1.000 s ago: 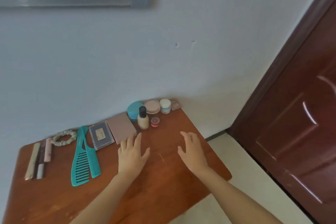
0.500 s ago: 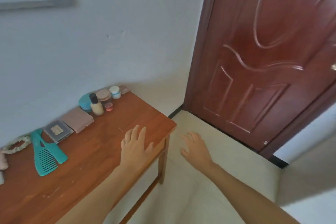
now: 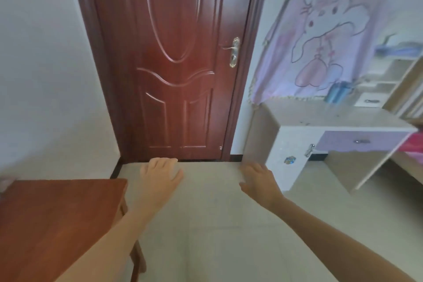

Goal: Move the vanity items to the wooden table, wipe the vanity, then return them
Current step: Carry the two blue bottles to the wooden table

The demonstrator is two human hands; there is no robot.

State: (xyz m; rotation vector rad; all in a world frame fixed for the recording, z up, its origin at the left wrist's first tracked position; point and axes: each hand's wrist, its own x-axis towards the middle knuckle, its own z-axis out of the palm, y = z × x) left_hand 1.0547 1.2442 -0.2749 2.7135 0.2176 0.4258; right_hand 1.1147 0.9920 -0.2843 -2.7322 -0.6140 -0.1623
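Note:
The wooden table (image 3: 57, 213) fills the lower left, with only its bare right end in view; the vanity items on it lie outside the frame. The white vanity (image 3: 325, 119) with a purple drawer stands at the right against the wall, its top bare. My left hand (image 3: 160, 176) hangs over the floor just right of the table's corner, fingers apart, holding nothing. My right hand (image 3: 261, 181) hovers over the floor near the vanity's left side, also open and holding nothing.
A dark red door (image 3: 178, 59) is shut straight ahead. A pink cartoon cloth (image 3: 320, 39) covers the vanity's back. A blue cloth (image 3: 338, 95) lies at the back of the vanity top beside small shelves (image 3: 384, 75). Pale tiled floor (image 3: 206, 224) lies between table and vanity.
My view has swung right, from the table with the items to the door and vanity. Both hands left the tabletop and now hang over the floor.

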